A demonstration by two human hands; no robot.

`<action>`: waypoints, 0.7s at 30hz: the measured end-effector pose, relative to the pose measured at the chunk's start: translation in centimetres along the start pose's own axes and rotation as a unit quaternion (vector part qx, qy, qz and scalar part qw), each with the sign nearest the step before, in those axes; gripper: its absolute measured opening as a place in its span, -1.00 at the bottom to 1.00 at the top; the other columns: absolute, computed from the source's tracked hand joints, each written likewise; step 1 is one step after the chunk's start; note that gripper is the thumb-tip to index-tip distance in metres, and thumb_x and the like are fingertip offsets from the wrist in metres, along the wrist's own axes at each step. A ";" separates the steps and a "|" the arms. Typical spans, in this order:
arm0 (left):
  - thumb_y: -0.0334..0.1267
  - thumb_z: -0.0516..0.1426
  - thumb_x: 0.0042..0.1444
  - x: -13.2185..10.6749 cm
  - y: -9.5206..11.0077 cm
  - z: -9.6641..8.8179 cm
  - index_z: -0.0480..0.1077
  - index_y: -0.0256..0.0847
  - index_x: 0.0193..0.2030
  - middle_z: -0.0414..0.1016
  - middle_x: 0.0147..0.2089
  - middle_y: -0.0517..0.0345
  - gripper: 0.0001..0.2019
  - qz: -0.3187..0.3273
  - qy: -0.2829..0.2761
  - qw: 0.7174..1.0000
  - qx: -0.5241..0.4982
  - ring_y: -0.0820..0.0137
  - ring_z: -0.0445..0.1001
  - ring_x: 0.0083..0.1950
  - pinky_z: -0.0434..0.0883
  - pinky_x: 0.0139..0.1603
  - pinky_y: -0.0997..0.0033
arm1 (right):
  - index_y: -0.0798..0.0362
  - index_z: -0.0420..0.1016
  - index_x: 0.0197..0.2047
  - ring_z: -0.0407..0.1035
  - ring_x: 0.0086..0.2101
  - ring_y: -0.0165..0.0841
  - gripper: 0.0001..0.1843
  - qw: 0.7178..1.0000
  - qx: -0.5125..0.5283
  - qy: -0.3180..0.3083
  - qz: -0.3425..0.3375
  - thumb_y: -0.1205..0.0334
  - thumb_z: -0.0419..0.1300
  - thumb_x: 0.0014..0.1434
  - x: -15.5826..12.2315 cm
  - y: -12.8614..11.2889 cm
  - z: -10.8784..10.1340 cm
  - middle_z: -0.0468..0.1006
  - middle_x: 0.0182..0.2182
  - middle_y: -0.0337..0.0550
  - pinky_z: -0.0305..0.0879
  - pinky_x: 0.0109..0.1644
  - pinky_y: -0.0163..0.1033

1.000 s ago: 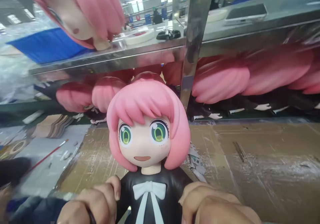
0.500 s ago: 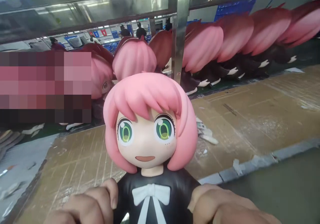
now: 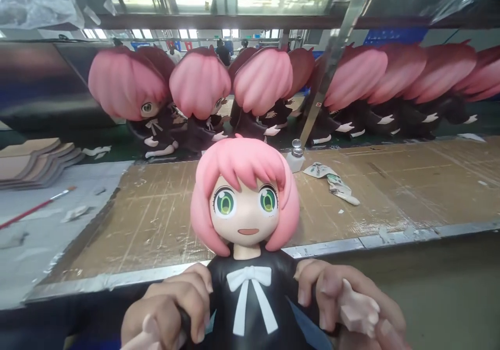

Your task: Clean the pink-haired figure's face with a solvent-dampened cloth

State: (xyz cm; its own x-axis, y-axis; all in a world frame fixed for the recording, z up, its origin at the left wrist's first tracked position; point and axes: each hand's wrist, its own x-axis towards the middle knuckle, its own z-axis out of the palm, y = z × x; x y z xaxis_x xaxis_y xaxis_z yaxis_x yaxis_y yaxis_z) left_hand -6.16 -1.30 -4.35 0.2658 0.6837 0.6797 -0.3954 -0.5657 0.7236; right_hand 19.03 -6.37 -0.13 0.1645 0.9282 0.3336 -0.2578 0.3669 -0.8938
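1. Both my left hand (image 3: 172,303) and right hand (image 3: 328,287) clasp the pink-haired figure (image 3: 244,217), lower centre.
2. Its painted eyes (image 3: 225,202) and white bow (image 3: 249,275) look done; I cannot tell what's left.

Below the left hand (image 3: 175,299) and right hand (image 3: 328,286), the figure (image 3: 248,217) is cropped. Left of them, so is the brush (image 3: 33,212).
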 end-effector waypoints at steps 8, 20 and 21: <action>0.21 -0.02 0.28 1.8 -3.5 -0.5 0.12 -0.18 -0.56 0.50 -0.55 0.21 -0.45 -0.055 0.028 0.998 0.015 0.38 0.40 -0.55 0.34 -0.29 0.17 | -0.01 0.53 -0.20 0.42 -0.45 -0.17 -0.61 0.999 -0.015 -0.032 -0.020 -0.13 0.08 0.21 4.3 4.4 -1.7 0.37 -0.63 -0.20 0.34 -0.25 0.02; 0.22 0.09 0.15 5.1 -4.5 -1.3 0.20 -0.16 -0.47 0.45 -0.42 0.14 -0.53 -0.178 0.086 0.980 -0.002 0.29 0.36 -0.40 0.30 -0.17 0.12 | 0.00 0.51 -0.16 0.38 -0.40 -0.22 -0.58 0.998 -0.010 0.049 0.048 -0.17 0.08 0.26 7.1 7.1 -2.5 0.33 -0.60 -0.26 0.33 -0.21 -0.02; 0.23 0.10 0.13 5.5 -4.8 -1.5 0.21 -0.16 -0.47 0.45 -0.44 0.15 -0.53 -0.173 0.082 0.981 -0.010 0.30 0.36 -0.42 0.29 -0.18 0.13 | 0.00 0.51 -0.16 0.38 -0.40 -0.22 -0.59 0.998 -0.009 0.047 0.049 -0.16 0.08 0.26 7.5 7.1 -2.6 0.32 -0.60 -0.26 0.33 -0.21 -0.01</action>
State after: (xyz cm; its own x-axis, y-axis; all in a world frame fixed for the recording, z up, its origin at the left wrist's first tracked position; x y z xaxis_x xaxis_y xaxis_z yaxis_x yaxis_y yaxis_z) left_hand -4.11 5.83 -4.25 0.2429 0.8993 0.3637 -0.3233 -0.2785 0.9044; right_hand 20.87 3.03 -4.77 0.2280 0.9493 0.2166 -0.2596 0.2737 -0.9261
